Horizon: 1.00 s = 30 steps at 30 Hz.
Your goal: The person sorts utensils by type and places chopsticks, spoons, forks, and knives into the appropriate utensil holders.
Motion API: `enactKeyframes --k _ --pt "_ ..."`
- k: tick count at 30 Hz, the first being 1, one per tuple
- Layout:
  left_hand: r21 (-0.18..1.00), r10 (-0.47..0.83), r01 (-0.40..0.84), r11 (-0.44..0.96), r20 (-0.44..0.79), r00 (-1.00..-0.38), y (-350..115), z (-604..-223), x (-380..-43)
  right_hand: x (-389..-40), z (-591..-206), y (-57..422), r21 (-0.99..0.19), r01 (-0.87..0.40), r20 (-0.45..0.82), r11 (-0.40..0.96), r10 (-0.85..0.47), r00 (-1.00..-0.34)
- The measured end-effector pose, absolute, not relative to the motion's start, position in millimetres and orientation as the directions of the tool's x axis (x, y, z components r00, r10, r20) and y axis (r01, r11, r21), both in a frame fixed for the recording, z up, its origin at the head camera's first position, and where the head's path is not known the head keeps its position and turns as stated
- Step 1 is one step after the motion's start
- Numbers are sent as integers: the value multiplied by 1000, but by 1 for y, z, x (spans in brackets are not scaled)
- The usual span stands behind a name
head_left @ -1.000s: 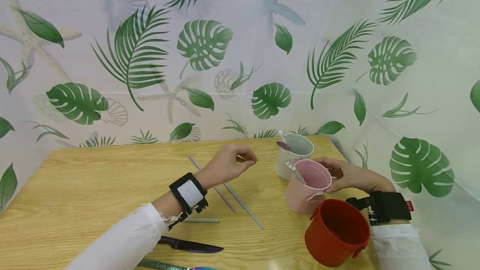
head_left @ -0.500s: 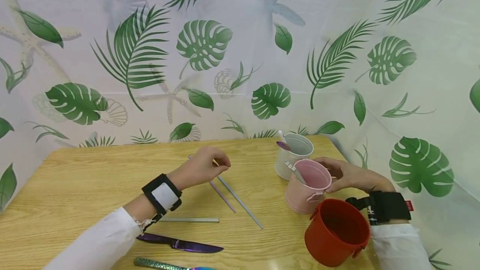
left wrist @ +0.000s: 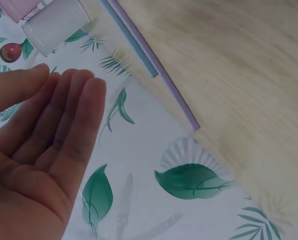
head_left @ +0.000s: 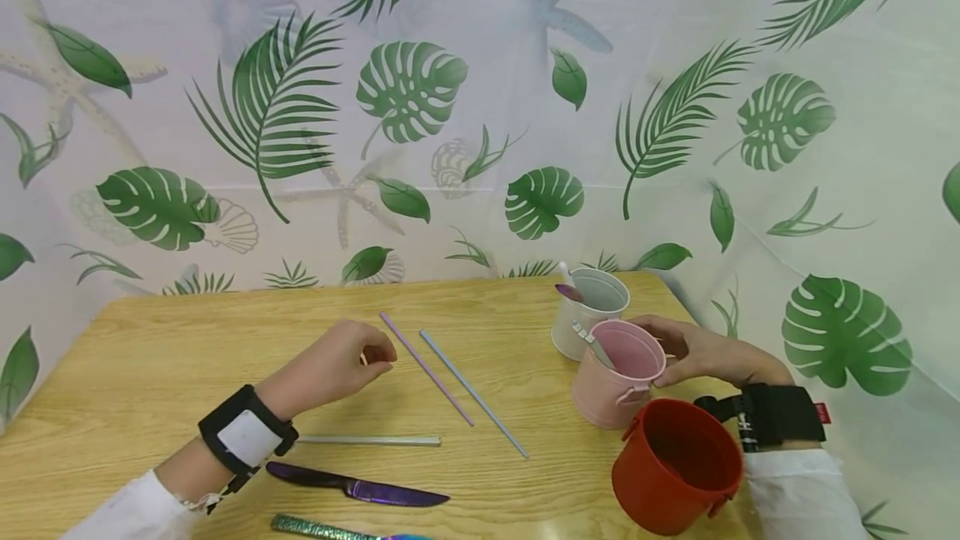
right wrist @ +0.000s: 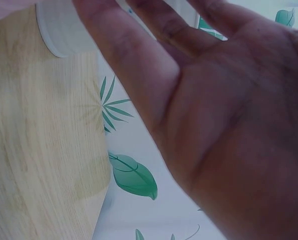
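My left hand (head_left: 333, 365) hovers over the table, left of two thin straws. Its fingers are loosely bent and hold nothing. In the left wrist view, the thumb and fingers of that hand (left wrist: 43, 145) stand apart. The purple straw (head_left: 431, 373) and the blue straw (head_left: 476, 397) lie slanting on the wood. My right hand (head_left: 712, 354) holds the pink bucket (head_left: 603, 394) at its right side, thumb in front and fingers behind. A patterned handle (head_left: 592, 344) leans out of that bucket. The right wrist view shows the palm (right wrist: 214, 115), with the fingertips cut off at the top.
Behind the pink bucket stands a white bucket (head_left: 572, 332) holding a purple-tipped utensil (head_left: 568, 292). A red bucket (head_left: 667, 473) is in front. Near the left forearm lie a pale straw-like stick (head_left: 367, 441), a purple knife (head_left: 360, 487) and a glittery green handle (head_left: 315, 527).
My left hand has moved left and slightly down, away from the buckets, uncovering the tops of both straws and the knife's handle. My right hand has stayed at the pink bucket.
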<state>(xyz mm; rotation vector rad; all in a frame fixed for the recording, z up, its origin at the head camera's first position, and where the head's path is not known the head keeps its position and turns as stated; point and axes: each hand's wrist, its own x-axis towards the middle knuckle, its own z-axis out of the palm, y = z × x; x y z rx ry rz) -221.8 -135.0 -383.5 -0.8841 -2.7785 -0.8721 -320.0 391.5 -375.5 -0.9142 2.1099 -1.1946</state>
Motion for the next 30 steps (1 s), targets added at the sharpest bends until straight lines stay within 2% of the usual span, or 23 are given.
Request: enactKeyframes --k 12,17,30 --pt "512 560 523 681 96 -823 -128 -395 -198 -320 -379 393 -901 -295 -95 319 -807 -583" --pt "482 589 550 682 83 -804 -118 -402 -193 -320 -380 393 -896 -302 -93 325 -804 -588" --pt "489 621 567 663 63 -781 -111 -414 -192 -323 -379 392 -893 -300 -103 335 -802 -589"
